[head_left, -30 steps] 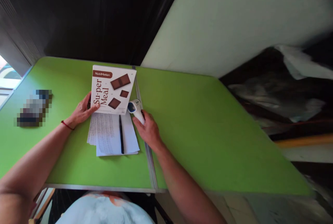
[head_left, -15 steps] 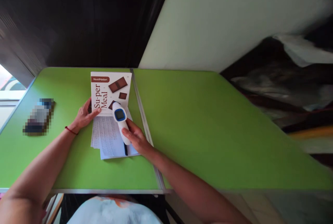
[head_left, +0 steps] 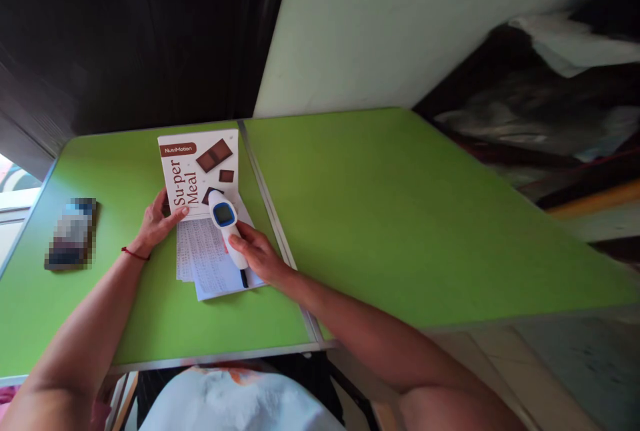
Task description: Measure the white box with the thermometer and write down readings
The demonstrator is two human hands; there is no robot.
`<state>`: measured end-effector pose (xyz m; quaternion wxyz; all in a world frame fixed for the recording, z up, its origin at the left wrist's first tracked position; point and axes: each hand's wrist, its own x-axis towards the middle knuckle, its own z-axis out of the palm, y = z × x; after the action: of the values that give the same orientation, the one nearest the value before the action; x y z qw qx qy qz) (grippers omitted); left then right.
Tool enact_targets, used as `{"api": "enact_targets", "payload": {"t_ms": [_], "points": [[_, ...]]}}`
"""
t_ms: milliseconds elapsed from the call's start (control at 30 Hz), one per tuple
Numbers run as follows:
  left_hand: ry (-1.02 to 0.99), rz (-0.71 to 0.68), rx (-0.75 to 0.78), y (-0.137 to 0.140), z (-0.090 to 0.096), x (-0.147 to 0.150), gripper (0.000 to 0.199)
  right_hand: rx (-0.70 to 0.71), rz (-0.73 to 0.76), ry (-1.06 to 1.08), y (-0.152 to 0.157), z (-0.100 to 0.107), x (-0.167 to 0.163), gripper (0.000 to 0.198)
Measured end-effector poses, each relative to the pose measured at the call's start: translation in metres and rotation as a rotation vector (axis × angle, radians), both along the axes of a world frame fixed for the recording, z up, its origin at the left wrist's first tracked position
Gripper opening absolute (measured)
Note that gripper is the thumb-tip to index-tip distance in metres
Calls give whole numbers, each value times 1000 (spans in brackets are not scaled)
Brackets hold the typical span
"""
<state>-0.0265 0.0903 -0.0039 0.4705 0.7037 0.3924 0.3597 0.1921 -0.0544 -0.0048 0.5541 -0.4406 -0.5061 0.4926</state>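
My left hand (head_left: 159, 219) grips the lower left edge of a white box (head_left: 205, 164) printed "NutriMotion Su-per Meal" with brown chocolate pieces, thumb on the front. The box stands upright. In my right hand (head_left: 257, 252) is a white infrared thermometer (head_left: 231, 234) with a blue-rimmed screen, its upper end in front of the box's lower right part. Beneath the thermometer lie sheets of paper (head_left: 207, 267) covered with small writing. A dark pen (head_left: 244, 278) rests on them, partly hidden by the thermometer.
A phone (head_left: 73, 234), blurred out, lies at the left of the green folding table (head_left: 425, 217). A metal seam (head_left: 270, 211) runs across the tabletop right of the papers. A dark panel (head_left: 150, 37) and a pale wall (head_left: 360, 31) rise behind; dim clutter (head_left: 540, 104) lies at far right.
The camera view has tilted and shifted slightly, so the table appears turned. Both hands keep their hold on the box and the thermometer; the thermometer still points at the box.
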Motion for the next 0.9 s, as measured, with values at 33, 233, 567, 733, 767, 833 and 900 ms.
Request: {"api": "enact_targets", "payload": {"t_ms": [33, 233, 567, 733, 767, 833, 900], "points": [[1, 4, 0, 0, 0, 0, 74, 0, 3, -1, 0, 0, 0, 52], [20, 3, 18, 1, 1, -1, 73, 52, 9, 9, 1, -2, 1, 48], [-13, -12, 45, 3, -2, -1, 75, -68, 31, 96, 0, -11, 1, 59], [-20, -22, 57, 3, -2, -2, 75, -98, 47, 204, 0, -13, -1, 63], [-29, -24, 54, 3, -2, -2, 75, -103, 54, 225, 0, -13, -1, 64], [-44, -30, 47, 4, -3, -2, 75, -115, 74, 249, 0, -12, -1, 63], [-46, -35, 49, 4, -4, -2, 75, -131, 99, 257, -1, -12, 0, 61]]}}
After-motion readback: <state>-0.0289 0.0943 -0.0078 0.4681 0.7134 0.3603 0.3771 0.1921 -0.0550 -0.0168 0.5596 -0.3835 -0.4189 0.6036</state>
